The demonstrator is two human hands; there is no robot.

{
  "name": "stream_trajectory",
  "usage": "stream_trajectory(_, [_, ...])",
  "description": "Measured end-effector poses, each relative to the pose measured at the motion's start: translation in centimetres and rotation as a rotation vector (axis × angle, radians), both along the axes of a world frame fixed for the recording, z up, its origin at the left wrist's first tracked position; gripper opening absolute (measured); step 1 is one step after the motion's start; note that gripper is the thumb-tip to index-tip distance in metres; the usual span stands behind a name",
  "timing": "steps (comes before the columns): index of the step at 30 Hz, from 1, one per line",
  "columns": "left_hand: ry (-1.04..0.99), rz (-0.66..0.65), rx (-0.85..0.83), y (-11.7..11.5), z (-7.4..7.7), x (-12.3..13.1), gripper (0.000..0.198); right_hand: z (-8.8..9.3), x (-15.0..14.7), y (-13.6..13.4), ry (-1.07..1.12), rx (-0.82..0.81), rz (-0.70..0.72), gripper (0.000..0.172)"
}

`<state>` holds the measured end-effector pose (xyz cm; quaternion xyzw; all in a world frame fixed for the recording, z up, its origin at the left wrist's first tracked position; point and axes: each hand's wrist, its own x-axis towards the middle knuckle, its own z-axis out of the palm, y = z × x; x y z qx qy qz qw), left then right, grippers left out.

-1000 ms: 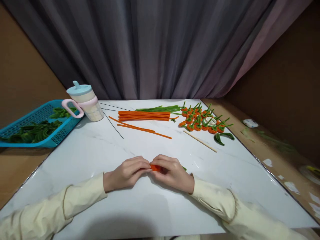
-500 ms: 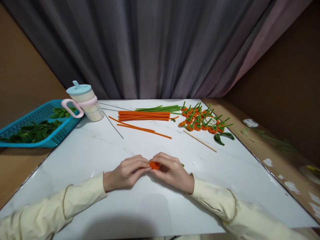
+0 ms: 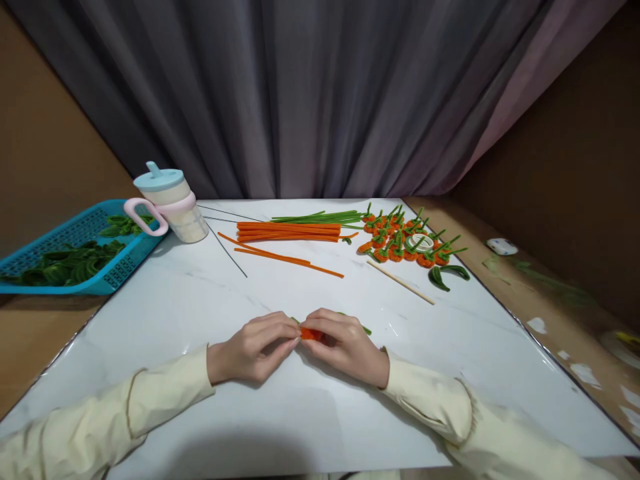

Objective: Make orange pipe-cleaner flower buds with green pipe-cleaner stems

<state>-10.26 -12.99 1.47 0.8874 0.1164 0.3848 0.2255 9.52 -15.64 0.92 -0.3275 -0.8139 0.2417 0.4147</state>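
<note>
Between my hands is a small orange fuzzy piece (image 3: pixel 311 334), apparently bent from pipe cleaner, with green bits showing around it. My right hand (image 3: pixel 345 347) closes over its right side and hides much of it. At its left end, the thumb and fingertips of my left hand (image 3: pixel 260 345) are pinched together on the piece. A green tip (image 3: pixel 368 330) sticks out behind my right hand; whether it joins the orange piece, I cannot tell.
Orange pipe cleaners (image 3: pixel 289 231) and green ones (image 3: pixel 320 217) lie at the back. Finished orange pieces with green stems (image 3: pixel 396 254) surround a white ring (image 3: pixel 421 243). Nearby are a wooden stick (image 3: pixel 401 283) and green leaves (image 3: pixel 439 279). A tumbler (image 3: pixel 185 217) and blue basket (image 3: pixel 105 285) stand left.
The orange piece has turned slightly in my fingers, and more green shows above and behind it. Both hands stay in nearly the same place.
</note>
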Motion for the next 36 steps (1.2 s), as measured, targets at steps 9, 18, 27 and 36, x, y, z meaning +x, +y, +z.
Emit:
stream_trajectory(9, [-0.012, 0.055, -0.014, 0.0, 0.1, 0.1, 0.021, 0.2, -0.1, 0.0, 0.032, -0.047, -0.066, 0.013])
stream_trajectory(18, [-0.017, 0.074, -0.041, 0.0, 0.3, 0.1, 0.022, 0.5, -0.1, 0.0, 0.048, -0.047, -0.092, 0.017])
stream_trajectory(27, [-0.039, 0.269, -0.544, -0.4, 0.1, 0.6, 0.012, -0.2, -0.1, 0.0, 0.039, 0.021, -0.05, 0.026])
stream_trajectory(36, [-0.197, 0.246, -0.863, -0.8, -0.3, 1.3, 0.023, 0.6, -0.3, -0.1, 0.162, -0.117, -0.081, 0.027])
